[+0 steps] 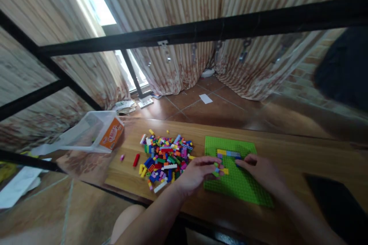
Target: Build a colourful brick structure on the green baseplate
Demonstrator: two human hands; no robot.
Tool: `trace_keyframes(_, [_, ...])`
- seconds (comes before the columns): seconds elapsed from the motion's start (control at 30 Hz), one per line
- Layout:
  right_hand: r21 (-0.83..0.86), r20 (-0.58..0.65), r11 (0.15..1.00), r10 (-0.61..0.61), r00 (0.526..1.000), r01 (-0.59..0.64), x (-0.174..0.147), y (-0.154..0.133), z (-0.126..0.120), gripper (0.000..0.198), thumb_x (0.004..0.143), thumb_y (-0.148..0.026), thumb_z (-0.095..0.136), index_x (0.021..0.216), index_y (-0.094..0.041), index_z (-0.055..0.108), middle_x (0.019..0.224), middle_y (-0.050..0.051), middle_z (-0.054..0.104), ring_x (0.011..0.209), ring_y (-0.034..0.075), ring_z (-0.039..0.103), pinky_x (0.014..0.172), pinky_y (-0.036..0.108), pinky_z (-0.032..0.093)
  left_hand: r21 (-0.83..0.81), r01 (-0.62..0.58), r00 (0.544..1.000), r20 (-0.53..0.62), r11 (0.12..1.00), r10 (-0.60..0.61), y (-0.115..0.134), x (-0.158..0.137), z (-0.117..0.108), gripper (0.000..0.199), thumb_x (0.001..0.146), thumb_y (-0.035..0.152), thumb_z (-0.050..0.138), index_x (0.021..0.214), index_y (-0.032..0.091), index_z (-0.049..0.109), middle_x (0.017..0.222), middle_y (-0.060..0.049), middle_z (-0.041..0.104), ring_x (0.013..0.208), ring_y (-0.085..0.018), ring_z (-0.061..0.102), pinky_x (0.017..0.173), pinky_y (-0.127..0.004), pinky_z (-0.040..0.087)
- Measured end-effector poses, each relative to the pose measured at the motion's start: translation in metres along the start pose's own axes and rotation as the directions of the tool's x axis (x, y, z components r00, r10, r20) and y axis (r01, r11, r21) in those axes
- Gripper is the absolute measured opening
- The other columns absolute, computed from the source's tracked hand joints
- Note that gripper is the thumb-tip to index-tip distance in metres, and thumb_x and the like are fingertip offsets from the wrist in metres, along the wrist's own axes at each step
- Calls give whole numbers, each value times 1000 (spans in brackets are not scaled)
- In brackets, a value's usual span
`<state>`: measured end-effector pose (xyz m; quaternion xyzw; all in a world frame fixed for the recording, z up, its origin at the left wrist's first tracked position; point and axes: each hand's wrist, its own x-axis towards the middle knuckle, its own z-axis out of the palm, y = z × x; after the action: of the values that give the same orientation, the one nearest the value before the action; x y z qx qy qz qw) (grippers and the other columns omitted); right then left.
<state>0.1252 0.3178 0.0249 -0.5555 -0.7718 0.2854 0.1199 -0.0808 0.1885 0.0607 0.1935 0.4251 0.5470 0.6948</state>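
A green baseplate [238,187] lies on the wooden table, with a short row of yellow, light blue and purple toy bricks [228,154] on its upper part. My left hand [201,172] is over the plate's left edge, its fingers closed around a few small toy bricks [220,170], among them yellow, green and light blue ones. At the right end of the row, my right hand [254,166] pinches a dark blue brick [238,159]; whether that brick is joined to the row I cannot tell. Left of the plate spreads a pile of mixed toy bricks [166,157].
A clear plastic bin [89,134] with an orange label lies at the table's left end. A red brick [136,160] sits apart from the pile. A dark flat object [333,203] is at the right. A black metal rail [184,38] crosses beyond the table, before curtains.
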Motion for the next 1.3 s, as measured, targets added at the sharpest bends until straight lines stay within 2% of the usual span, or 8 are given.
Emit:
trace_keyframes(0.17, [3,44,1000,-21,999,21,3,8,0,37,72,-61,60,64,-25,68,68,5,70,60,23,63,56,33,42,224,-152,981,-86,963,175,11,0,-10,34,58,23,82,89,13,73,81,-4,68,69,-11,59,66,-21,45])
trace_keyframes(0.37, [22,-99,1000,16,995,-14,-11,-12,-3,40,77,-61,55,78,-23,69,72,5,70,66,25,64,60,36,46,-30,-115,976,-190,993,107,20,5,-20,40,56,37,85,83,12,68,81,-4,66,68,-13,63,64,-22,50])
trace_keyframes(0.63, [293,-226,823,-435,872,487,-58,-67,16,32,84,-39,62,113,-25,60,100,4,66,75,15,60,69,28,51,-53,4,991,-131,999,-11,8,0,-2,36,62,30,84,90,12,69,83,-3,67,68,-8,63,63,-17,49])
trace_keyframes(0.8, [266,-296,747,-539,789,610,-62,-72,22,15,85,-27,64,99,-23,62,88,2,66,80,14,61,72,26,50,-142,16,998,-65,990,-25,0,-1,7,36,54,21,87,83,12,68,80,-3,68,75,-12,64,70,-21,51])
trace_keyframes(1.07, [154,-362,717,-599,714,680,-72,-67,28,10,84,-18,64,92,-23,62,86,2,67,83,14,63,75,26,51,-190,14,981,-189,982,-51,-10,5,6,37,50,21,88,79,9,67,71,-3,66,65,-11,62,62,-20,49])
trace_keyframes(1.13, [189,-373,730,-565,736,657,-74,-67,29,9,82,-19,66,89,-24,63,87,2,68,85,15,63,77,28,51,-222,5,974,-218,975,-55,-9,5,5,37,52,22,88,79,9,66,71,-3,67,64,-11,62,62,-20,49])
trace_keyframes(1.23, [484,-332,748,-323,886,454,-70,-69,29,8,81,-25,67,86,-24,62,78,0,65,73,14,63,68,28,52,-250,11,974,-218,968,-68,-5,3,5,32,59,25,85,80,11,66,74,-4,68,65,-12,64,64,-22,51])
trace_keyframes(1.3, [762,-194,607,-119,974,226,-64,-71,26,9,82,-31,64,85,-24,59,70,-3,60,59,12,58,55,26,50,-254,31,976,-202,967,-85,-2,1,5,26,66,27,81,81,12,66,77,-5,69,68,-13,65,67,-24,53])
